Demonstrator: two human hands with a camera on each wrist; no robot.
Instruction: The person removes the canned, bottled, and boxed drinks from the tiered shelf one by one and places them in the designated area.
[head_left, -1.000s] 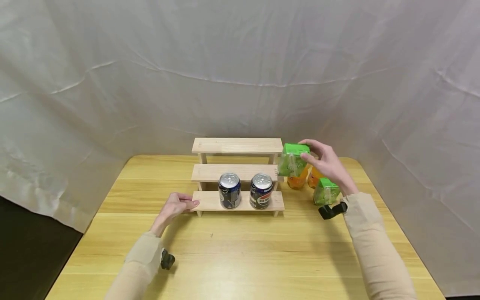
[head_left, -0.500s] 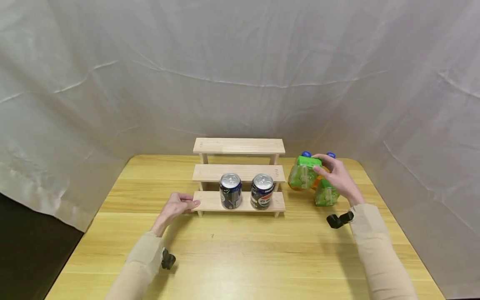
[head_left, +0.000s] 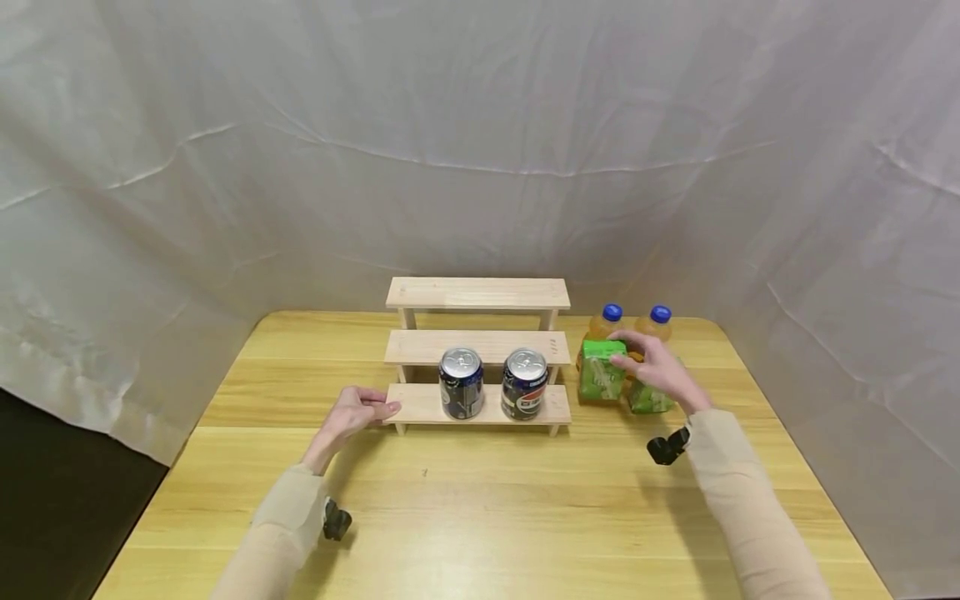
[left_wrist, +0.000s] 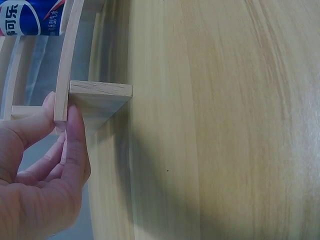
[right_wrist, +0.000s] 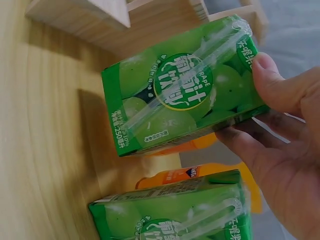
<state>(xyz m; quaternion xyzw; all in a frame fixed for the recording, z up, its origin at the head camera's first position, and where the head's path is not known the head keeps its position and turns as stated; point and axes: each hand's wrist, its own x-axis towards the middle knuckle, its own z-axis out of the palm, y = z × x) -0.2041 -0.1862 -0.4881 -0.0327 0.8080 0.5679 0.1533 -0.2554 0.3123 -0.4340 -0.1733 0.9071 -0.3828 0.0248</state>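
My left hand point(head_left: 354, 414) pinches the left end of the lowest board on a three-tier wooden shelf point(head_left: 477, 292); the left wrist view has thumb and fingers on either side of that board point(left_wrist: 65, 75). On the lowest tier stand two dark blue Pepsi cans point(head_left: 461, 385). Right of the shelf, my right hand point(head_left: 663, 369) holds a green grape juice box point(head_left: 602, 375) near its top, thumb on the front and fingers behind. A straw in clear wrap runs across the box's face point(right_wrist: 185, 82). A second green juice box point(head_left: 649, 398) stands just to its right.
Behind the juice boxes are two orange drink bottles with blue caps point(head_left: 660, 315), partly hidden by the boxes and my hand. All stand on a wooden table point(head_left: 480, 508). Pale grey cloth point(head_left: 480, 150) hangs at the back and sides.
My right hand has carried the juice box away from the shelf's right side, then down and forward to beside the second box. The left hand keeps its grip on the shelf.
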